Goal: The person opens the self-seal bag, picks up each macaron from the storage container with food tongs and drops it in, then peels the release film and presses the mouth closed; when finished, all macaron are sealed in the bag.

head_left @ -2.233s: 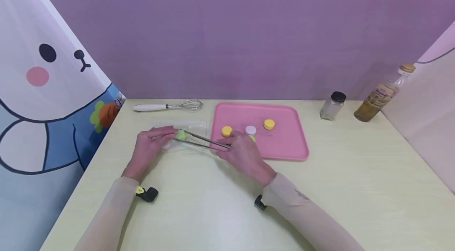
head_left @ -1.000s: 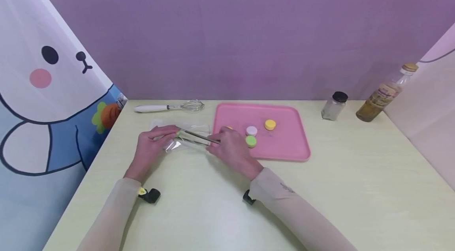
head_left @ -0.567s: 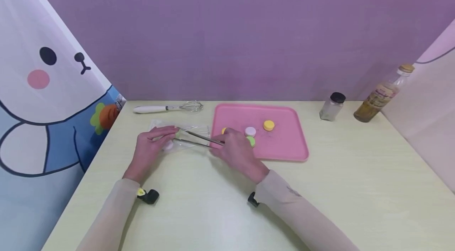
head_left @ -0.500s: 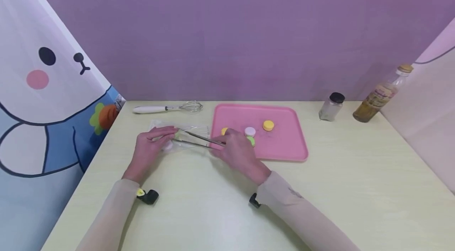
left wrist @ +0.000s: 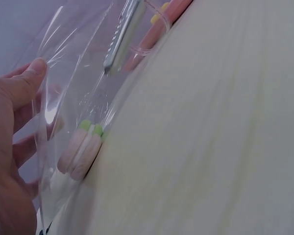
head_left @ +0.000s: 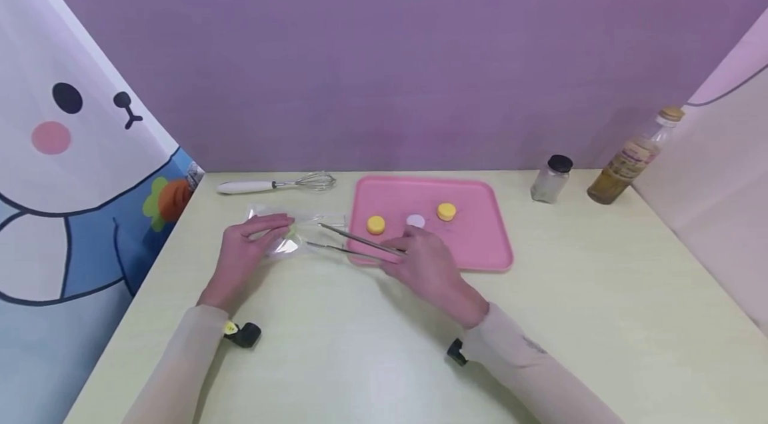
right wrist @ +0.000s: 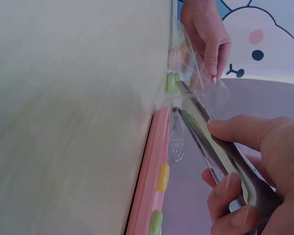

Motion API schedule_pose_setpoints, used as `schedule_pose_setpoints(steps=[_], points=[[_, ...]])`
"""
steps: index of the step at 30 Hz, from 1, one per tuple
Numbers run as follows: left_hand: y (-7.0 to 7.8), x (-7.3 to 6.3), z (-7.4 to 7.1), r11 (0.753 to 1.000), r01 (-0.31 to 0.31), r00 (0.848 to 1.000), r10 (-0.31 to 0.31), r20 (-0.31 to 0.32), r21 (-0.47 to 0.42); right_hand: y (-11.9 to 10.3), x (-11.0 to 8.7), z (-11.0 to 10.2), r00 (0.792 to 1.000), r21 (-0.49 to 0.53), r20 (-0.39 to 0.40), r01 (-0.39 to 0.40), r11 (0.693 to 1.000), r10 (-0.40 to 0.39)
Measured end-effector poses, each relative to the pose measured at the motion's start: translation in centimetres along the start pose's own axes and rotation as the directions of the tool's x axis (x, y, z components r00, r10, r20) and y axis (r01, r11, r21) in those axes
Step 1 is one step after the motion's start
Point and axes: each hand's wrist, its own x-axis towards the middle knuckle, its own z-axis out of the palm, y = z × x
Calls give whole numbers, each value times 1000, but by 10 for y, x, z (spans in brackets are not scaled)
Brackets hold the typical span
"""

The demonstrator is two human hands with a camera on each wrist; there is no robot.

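My left hand (head_left: 247,249) pinches the edge of a clear plastic bag (left wrist: 54,115) and holds its mouth raised, thumb on the near side. A pink macaron (left wrist: 78,154) stands on edge inside, with a green macaron (right wrist: 170,83) beside it. Metal tongs (head_left: 363,239) are gripped by my right hand (head_left: 429,271); their arms are spread with nothing between the tips, which are at the bag's mouth. Under the right hand lies the pink tray (head_left: 480,244), bearing two yellow macarons (head_left: 376,225), a lilac macaron (head_left: 415,221) and a green one (right wrist: 156,223), hidden from the head view.
A whisk (head_left: 276,185) with a white handle lies behind the bag. At the back right stand a small black-lidded jar (head_left: 549,181) and a corked glass bottle (head_left: 627,161). A purple backdrop (head_left: 384,57) rises at the table's far edge.
The tongs carried a green macaron into the bag and let go of it. Now my right hand has drawn the spread tongs back to the right. My left hand keeps its hold on the bag.
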Motion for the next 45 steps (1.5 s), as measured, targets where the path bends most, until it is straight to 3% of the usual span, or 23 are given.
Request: schedule_pose_setpoints(steps=[8, 16, 26, 33, 40, 45], points=[[3, 1, 0, 997, -52, 999, 52, 3, 51, 14, -19, -15, 987, -9, -105, 117, 993, -118], [-24, 8, 0, 992, -104, 995, 104, 3, 75, 23, -41, -32, 993, 68, -119, 4, 998, 4], [-28, 9, -2, 989, -115, 993, 115, 6, 90, 32, -66, -47, 990, 81, -126, -54, 995, 64], [-22, 8, -1, 991, -97, 995, 96, 13, 97, 41, -85, -55, 985, 60, -138, -100, 993, 107], [7, 3, 0, 990, -94, 995, 91, 26, 106, 53, -103, -63, 974, 27, -198, -107, 994, 110], [3, 3, 0, 988, -108, 994, 106, 22, 107, 61, -114, -68, 967, 17, -222, -120, 993, 121]])
